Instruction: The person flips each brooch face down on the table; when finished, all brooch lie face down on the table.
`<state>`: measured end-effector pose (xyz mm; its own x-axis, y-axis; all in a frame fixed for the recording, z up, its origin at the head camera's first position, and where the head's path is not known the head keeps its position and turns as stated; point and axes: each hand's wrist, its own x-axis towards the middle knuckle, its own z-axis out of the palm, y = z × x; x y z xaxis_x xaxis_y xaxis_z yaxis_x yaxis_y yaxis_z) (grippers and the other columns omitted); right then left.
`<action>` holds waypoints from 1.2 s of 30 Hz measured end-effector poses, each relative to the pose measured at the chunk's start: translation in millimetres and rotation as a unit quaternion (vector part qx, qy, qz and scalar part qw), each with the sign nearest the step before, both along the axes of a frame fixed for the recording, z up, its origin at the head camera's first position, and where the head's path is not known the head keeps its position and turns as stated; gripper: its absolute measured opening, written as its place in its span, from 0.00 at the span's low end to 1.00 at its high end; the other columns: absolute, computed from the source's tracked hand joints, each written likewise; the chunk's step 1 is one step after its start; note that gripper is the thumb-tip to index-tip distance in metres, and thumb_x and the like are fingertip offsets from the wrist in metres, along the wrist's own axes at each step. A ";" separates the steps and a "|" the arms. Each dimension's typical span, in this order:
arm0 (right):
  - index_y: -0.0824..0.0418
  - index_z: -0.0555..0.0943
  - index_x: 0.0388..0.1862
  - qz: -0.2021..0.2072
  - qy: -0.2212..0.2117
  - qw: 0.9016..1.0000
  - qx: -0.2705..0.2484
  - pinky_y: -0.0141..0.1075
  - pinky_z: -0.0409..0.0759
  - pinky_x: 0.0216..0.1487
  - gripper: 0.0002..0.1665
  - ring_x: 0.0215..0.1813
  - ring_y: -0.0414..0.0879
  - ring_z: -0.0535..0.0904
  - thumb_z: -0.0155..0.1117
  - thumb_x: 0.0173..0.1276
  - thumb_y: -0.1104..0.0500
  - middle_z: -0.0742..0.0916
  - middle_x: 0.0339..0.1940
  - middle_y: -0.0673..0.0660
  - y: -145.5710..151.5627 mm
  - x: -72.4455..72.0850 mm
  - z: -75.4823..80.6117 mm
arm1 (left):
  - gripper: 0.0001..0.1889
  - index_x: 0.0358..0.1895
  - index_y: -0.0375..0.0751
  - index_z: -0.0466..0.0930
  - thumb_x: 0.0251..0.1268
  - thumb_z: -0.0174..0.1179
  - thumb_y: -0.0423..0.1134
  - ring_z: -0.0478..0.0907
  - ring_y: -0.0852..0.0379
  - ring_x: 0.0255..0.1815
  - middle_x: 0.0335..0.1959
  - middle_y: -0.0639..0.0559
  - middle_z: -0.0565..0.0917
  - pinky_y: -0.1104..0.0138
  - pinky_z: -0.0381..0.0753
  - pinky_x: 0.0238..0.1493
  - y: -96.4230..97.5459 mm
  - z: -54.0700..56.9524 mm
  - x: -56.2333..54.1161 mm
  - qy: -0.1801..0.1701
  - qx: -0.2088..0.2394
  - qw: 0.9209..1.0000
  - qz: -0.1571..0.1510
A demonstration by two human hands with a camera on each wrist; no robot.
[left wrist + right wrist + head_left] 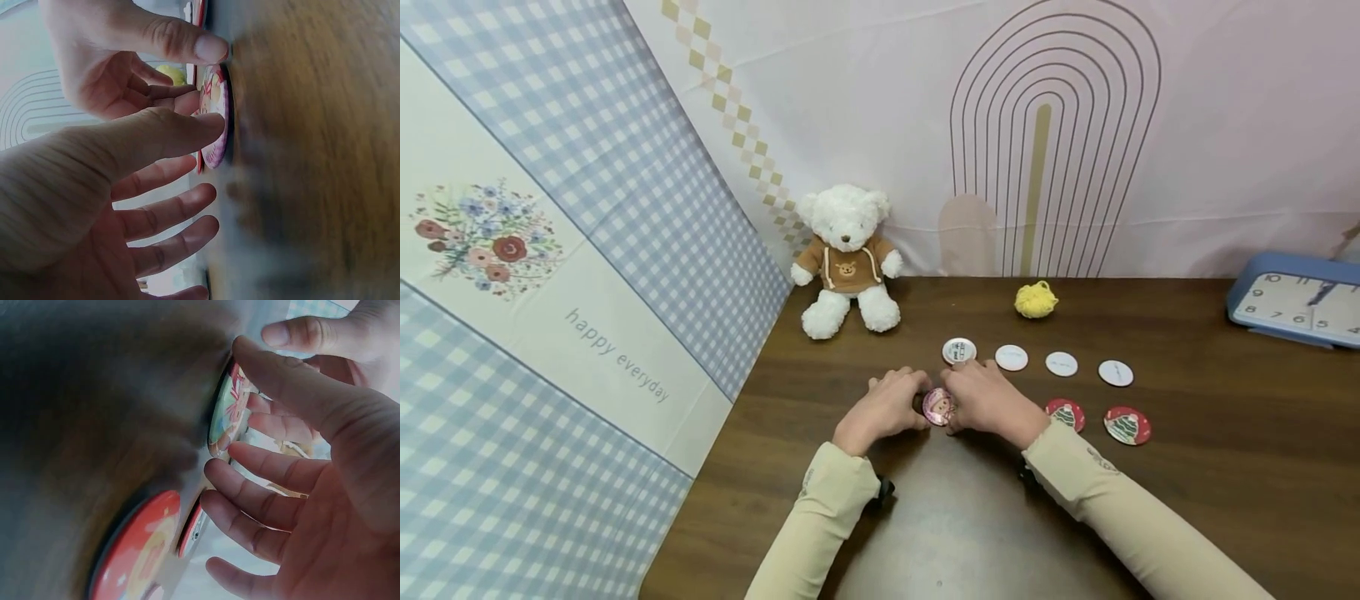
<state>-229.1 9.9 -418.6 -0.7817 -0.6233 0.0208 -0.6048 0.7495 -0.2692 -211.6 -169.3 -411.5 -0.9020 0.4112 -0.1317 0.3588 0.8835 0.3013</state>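
A round pink badge point(937, 407) with a cartoon figure on its face is between my two hands, low over the brown tabletop. My left hand point(891, 406) holds its left side, the thumb point(209, 127) against the rim and the other fingers spread behind. From the right, my right hand point(988, 400) pinches the badge point(228, 412) between thumb and index finger at opposite edges. Whether the badge touches the wood cannot be told. Just beyond my right fingers lies a white disc point(959, 350) with dark print. Two red badges, one point(1066, 413) partly hidden by my right wrist, lie to the right.
Several white discs, such as one point(1011, 357), form a row behind the red badges, including the far one point(1127, 426). A white teddy bear point(847, 267), a yellow yarn ball point(1036, 300) and a blue clock point(1300, 300) stand along the back.
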 end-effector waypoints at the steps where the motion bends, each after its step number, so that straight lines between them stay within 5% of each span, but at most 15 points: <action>1: 0.58 0.79 0.33 0.000 0.001 1.000 0.000 0.55 0.71 0.44 0.26 0.38 0.53 0.78 0.87 0.42 0.52 0.80 0.30 0.52 -0.2 -0.3 -0.2 | 0.22 0.51 0.44 0.82 0.52 0.77 0.40 0.78 0.47 0.51 0.48 0.49 0.81 0.51 0.70 0.47 0.1 0.0 -0.9 0.000 0.002 1.000 -0.001; 18: 0.57 0.78 0.29 0.018 -0.013 1.000 -0.011 0.52 0.71 0.40 0.20 0.31 0.46 0.75 0.83 0.43 0.59 0.79 0.25 0.49 2.7 -2.8 -3.1 | 0.19 0.46 0.44 0.84 0.50 0.78 0.34 0.81 0.53 0.46 0.43 0.52 0.84 0.50 0.75 0.48 3.5 -3.9 -4.4 -0.012 0.012 1.000 -0.016; 26: 0.57 0.78 0.27 0.036 0.008 0.999 -0.021 0.52 0.74 0.38 0.15 0.28 0.45 0.74 0.78 0.45 0.63 0.77 0.23 0.48 2.4 -2.5 -3.4 | 0.18 0.43 0.43 0.82 0.48 0.77 0.32 0.80 0.54 0.40 0.38 0.53 0.83 0.51 0.77 0.44 4.4 -2.3 -5.2 0.006 0.003 1.000 -0.029; 36: 0.59 0.77 0.29 0.065 0.018 0.997 -0.023 0.47 0.75 0.31 0.17 0.26 0.45 0.72 0.79 0.46 0.61 0.76 0.23 0.49 1.4 -4.7 -4.0 | 0.18 0.48 0.41 0.80 0.54 0.73 0.32 0.81 0.49 0.46 0.42 0.48 0.82 0.48 0.78 0.46 5.1 -3.5 -2.5 0.034 -0.037 0.998 -0.045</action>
<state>-233.9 11.3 -422.6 -0.6931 -0.7165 0.0782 -0.7053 0.6519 -0.2784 -214.1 -164.2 -415.0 -0.8695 0.4828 -0.1042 0.4557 0.8655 0.2078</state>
